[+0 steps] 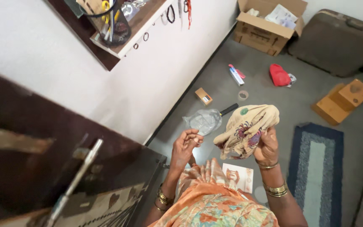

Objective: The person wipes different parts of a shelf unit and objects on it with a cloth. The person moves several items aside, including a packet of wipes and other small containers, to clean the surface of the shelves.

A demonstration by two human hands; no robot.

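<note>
**Cloth, Metal, Card and Stone**

The bundle point(248, 128) gripped by the right hand point(266, 147) is soft matt cloth, beige with printed flowers; both wrists carry glossy metal bangles point(276, 190); centre frame, a clear plastic bottle point(204, 120) shines; the box point(269, 25) at upper right is dull brown cardboard; the door point(43, 138) at left is dark wood with a metal bolt point(76, 178); the floor point(265, 94) is smooth grey.

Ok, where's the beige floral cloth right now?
In the head view, the beige floral cloth is bunched in the right hand, held up right of centre above the grey floor, with the empty left hand beside it.
</note>
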